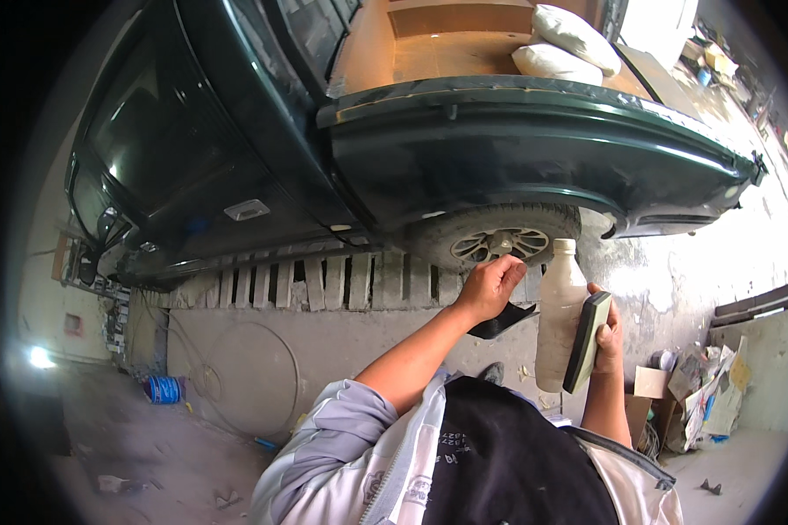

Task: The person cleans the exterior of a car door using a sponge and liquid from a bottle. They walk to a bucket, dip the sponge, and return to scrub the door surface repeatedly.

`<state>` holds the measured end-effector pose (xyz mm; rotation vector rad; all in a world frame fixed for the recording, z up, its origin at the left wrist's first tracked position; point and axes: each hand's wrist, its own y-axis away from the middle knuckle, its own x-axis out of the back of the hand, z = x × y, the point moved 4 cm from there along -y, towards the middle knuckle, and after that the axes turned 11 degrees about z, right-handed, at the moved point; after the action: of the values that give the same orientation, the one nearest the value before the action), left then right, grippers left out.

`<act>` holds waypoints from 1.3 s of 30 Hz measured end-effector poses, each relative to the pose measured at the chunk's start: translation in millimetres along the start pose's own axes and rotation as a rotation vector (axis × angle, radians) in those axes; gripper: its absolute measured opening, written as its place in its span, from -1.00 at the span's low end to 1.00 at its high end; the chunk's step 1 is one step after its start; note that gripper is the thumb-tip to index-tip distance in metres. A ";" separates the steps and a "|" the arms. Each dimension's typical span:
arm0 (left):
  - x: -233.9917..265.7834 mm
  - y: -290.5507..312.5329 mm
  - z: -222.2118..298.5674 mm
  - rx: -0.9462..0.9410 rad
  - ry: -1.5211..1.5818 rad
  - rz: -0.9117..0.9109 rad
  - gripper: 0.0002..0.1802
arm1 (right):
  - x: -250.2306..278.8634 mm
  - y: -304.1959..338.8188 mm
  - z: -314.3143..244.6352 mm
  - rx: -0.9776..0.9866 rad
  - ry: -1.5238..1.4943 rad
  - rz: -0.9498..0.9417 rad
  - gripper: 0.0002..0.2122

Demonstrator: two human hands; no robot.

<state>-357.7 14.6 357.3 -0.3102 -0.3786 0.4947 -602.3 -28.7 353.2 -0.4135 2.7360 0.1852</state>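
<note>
My left hand (494, 287) is closed in front of the truck's rear wheel (508, 241). A bent black sheet (503, 324), like sandpaper, sticks out beneath it; the fingers on that side are hidden. To the right, my right hand (609, 339) grips a sanding block (587, 343), dark on one face and greenish on the other. The same hand also holds a cloudy white plastic bottle (560, 319), upright with its neck at the top, against the block. Beyond both hands stands the dark green side panel (490, 149) of a pickup truck.
White sacks (569, 48) lie in the truck's cargo bed (451, 57). Slatted floor grating (324, 284) runs beside the truck. A blue bucket (163, 390) and a loose hose (293, 367) are on the left floor. Cardboard and paper scraps (687, 389) pile up at right.
</note>
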 end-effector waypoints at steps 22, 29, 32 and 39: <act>581.4 -13.4 -276.8 0.630 0.721 0.729 -0.56 | -154.1 29.4 79.5 -0.045 -0.066 0.159 -0.03; 586.1 -53.1 -333.1 0.666 0.836 0.800 -0.35 | -142.0 50.1 66.8 -0.012 -0.007 0.242 -0.07; 591.4 -60.3 -352.9 0.653 0.892 0.826 -0.49 | -144.1 56.5 67.6 0.005 -0.007 0.255 -0.09; 590.1 -35.8 -344.6 0.632 0.880 0.942 -0.53 | -143.2 60.2 79.5 -0.007 -0.011 0.263 -0.12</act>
<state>282.3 219.3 228.1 -0.0441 0.8284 1.2831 -466.7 80.1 337.9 -0.0523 2.7713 0.2642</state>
